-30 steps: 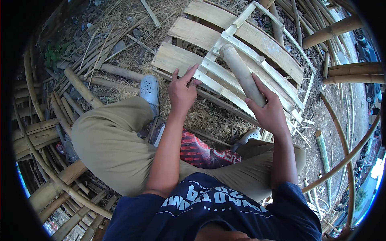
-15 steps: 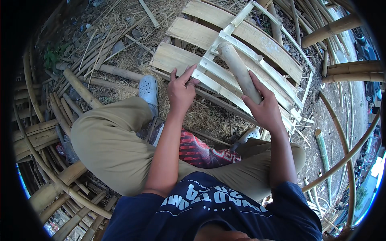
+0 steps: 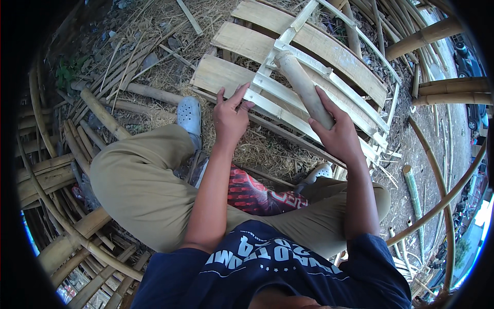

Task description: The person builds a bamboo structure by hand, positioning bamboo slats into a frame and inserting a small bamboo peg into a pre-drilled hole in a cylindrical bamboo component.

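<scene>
A frame of pale split-bamboo strips (image 3: 288, 114) lies over a slatted wooden pallet (image 3: 218, 72). At the frame's near left corner, my left hand (image 3: 231, 116) is closed on the end of a strip, thumb and fingers around it. My right hand (image 3: 337, 129) grips the near end of a thick, round club (image 3: 302, 82), either bamboo or wood. The club slants away to the left above the strips, its far end close to a crossing strip. Whether that end touches the frame I cannot tell.
My legs are folded on both sides, with a pale clog (image 3: 190, 119) beside the pallet. Bamboo poles (image 3: 105, 113) and a stacked bamboo structure (image 3: 46, 175) stand at the left. Green bamboo (image 3: 413, 190) lies to the right, near slanting poles (image 3: 442, 211). Straw litters the ground.
The club and my right hand have shifted slightly left and away from me. The strip frame and my left hand have moved a touch left. Both grips are unchanged.
</scene>
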Available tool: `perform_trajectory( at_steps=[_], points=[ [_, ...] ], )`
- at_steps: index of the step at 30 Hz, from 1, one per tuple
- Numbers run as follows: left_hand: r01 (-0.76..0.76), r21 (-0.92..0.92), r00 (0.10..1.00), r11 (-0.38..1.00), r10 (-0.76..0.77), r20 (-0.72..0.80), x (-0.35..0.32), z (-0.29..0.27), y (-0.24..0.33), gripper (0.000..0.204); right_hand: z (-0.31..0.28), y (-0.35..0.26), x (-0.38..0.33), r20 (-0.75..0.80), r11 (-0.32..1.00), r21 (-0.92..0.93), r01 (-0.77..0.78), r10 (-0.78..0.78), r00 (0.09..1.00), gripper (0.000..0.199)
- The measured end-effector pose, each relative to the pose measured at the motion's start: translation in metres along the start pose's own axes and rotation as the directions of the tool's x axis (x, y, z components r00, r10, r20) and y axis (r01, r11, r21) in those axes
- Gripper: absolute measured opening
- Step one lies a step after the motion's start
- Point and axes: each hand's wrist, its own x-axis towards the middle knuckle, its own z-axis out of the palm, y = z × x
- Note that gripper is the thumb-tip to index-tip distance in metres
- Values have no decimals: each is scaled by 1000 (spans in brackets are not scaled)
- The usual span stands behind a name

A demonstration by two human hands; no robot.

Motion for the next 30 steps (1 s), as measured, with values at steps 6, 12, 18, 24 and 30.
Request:
perform_trajectory(
  at_steps=[6, 12, 18, 24, 30],
  points=[
    [29, 27, 999, 999, -30, 14, 0, -1, 1, 46, 1, 17, 6, -56, 987, -88, 137, -143, 988, 72],
    [25, 11, 999, 1000, -25, 23, 1, -2, -3, 47, -9, 8, 9, 12, 981, -166, 96, -95, 995, 75],
    [24, 28, 999, 999, -25, 33, 1, -3, -3, 49, -14, 6, 14, 44, 960, -237, 147, -141, 989, 78],
    [65, 50, 995, 997, -68, 78, 2, -5, 3, 51, -3, 16, 16, 8, 947, -247, 207, -211, 977, 78],
    [33, -20, 998, 999, -32, 45, 2, -2, -2, 49, 10, 1, 4, 14, 986, -148, 71, -70, 997, 76]
  ],
)
